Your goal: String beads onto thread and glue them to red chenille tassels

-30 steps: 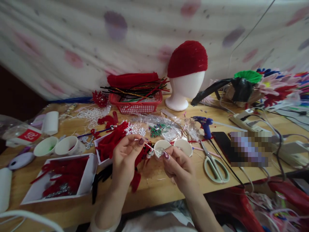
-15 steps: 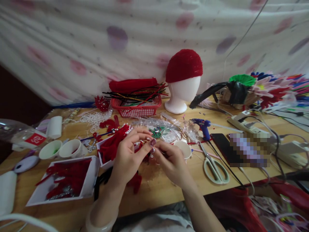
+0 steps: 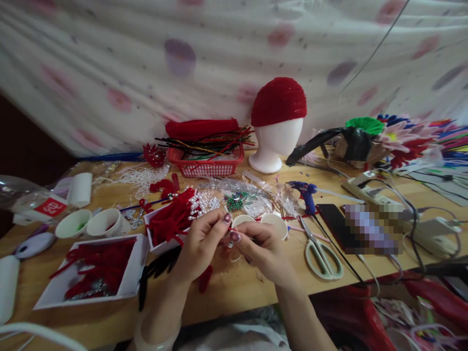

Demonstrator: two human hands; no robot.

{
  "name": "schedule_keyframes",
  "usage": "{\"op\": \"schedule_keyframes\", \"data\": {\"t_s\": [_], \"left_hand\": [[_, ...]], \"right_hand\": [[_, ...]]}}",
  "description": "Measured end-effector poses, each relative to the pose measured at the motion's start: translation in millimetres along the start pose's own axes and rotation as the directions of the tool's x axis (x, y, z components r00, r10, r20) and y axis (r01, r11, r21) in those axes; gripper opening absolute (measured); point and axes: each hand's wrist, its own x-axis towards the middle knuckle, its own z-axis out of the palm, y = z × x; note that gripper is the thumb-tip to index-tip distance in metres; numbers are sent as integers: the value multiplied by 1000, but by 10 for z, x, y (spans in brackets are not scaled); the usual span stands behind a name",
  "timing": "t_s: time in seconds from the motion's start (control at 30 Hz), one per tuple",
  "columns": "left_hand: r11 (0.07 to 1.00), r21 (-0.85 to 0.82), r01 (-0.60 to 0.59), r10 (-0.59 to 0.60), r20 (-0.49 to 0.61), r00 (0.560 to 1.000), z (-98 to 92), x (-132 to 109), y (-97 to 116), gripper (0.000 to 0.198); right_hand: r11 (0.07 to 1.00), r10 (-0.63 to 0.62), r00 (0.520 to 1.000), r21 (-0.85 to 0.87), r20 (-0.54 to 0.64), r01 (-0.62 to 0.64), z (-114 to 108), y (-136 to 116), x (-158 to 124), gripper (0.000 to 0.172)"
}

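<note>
My left hand (image 3: 200, 246) and my right hand (image 3: 266, 249) meet over the table, fingertips nearly touching. Both are closed in a pinch around a small beaded piece (image 3: 230, 244), mostly hidden by the fingers. A thin white thread (image 3: 236, 260) curves below the fingertips. Just behind my left hand, red fuzzy stems tipped with white beads (image 3: 200, 207) lie in a white box (image 3: 155, 249). White cups (image 3: 275, 225) stand behind my right hand. Beneath my hands lies a red fuzzy piece (image 3: 205, 279).
Scissors (image 3: 323, 256), a blue glue gun (image 3: 306, 195) and a phone (image 3: 341, 226) lie at right. A white foam head (image 3: 272, 144) wears a red cap (image 3: 280, 102). A red basket (image 3: 206, 168) stands behind. At left are an open box (image 3: 126, 285) and paper cups (image 3: 104, 225).
My left fingers have curled in and my hands have shifted slightly lower. The white beads behind them now show, and so does a thread loop. The view has shifted slightly.
</note>
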Motion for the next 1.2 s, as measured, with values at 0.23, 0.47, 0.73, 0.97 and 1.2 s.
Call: {"op": "schedule_keyframes", "data": {"t_s": [0.23,0.47,0.73,0.97,1.2], "left_hand": [[917,-384,105,-210,-242,947,221,-7,33,43],[880,-470,70,-251,-334,908,294,16,120,39],[975,-222,12,-86,-326,942,50,-29,-20,38],[975,219,-33,64,-134,989,-13,-92,55,38],[961,-269,-57,1,-202,979,136,-33,62,23]], "right_hand": [[993,-90,990,67,-106,97,84,52,-27,35],[986,-130,990,100,-50,135,122,60,-71,26],[982,-175,984,-83,-28,172,42,35,-86,25],[905,-241,970,-352,36,238,-10,-30,-123,24],[957,-149,988,-256,-27,137,75,74,-213,23]]}}
